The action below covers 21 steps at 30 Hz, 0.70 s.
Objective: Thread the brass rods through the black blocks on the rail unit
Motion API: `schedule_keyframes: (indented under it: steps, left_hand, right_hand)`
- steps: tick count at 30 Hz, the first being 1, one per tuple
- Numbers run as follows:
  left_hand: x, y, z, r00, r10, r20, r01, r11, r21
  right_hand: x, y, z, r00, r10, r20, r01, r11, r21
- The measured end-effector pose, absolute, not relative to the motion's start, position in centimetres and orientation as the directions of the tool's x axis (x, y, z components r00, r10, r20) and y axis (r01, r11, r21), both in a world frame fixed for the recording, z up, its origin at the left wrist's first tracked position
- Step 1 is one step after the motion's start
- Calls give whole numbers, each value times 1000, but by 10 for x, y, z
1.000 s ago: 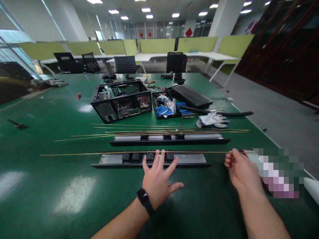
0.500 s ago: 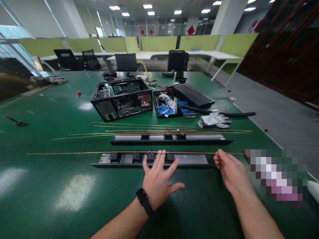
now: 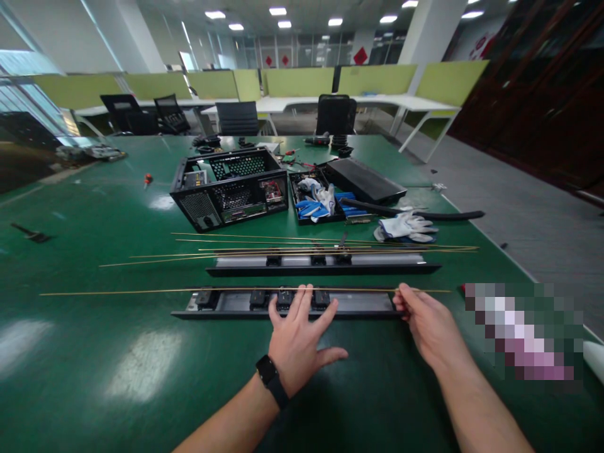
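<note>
One rod (image 3: 113,292) is pinched between closed thumb and fingertips of the right hand (image 3: 431,322); the left hand (image 3: 298,340) has fingers spread, tips at the rod, grasping nothing. Compared with the earlier frames, rod, right hand and leftmost block (image 3: 206,298) have shifted left. The rod's long axis runs left–right, mostly left of the right fingers. Beneath the left fingertips, the rail (image 3: 361,301) contains four blocks (image 3: 258,299); well beyond them, a tray (image 3: 328,220) holds gloves (image 3: 317,202).
</note>
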<state>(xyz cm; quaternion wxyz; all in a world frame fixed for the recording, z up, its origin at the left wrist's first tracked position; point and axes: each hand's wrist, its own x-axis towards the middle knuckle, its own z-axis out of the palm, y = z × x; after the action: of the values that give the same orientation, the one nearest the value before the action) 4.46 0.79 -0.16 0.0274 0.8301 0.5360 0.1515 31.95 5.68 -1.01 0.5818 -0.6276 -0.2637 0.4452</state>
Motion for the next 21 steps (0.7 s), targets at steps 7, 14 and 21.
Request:
schedule_keyframes:
  steps: [7,14,21]
  left_hand:
    - [46,7,-6,379,896,231,889,-421,177]
    - [50,5,-2,345,917,199,920,-372,121]
    - [48,6,2,349,921,172,920,-372,123]
  right_hand:
    - [318,55,-9,457,853,-252,-168,-196,-966]
    - [316,55,-8,474,843,-254,-193,-182,-964]
    - [324,59,-6,546,794,-267,-313,-102,-944]
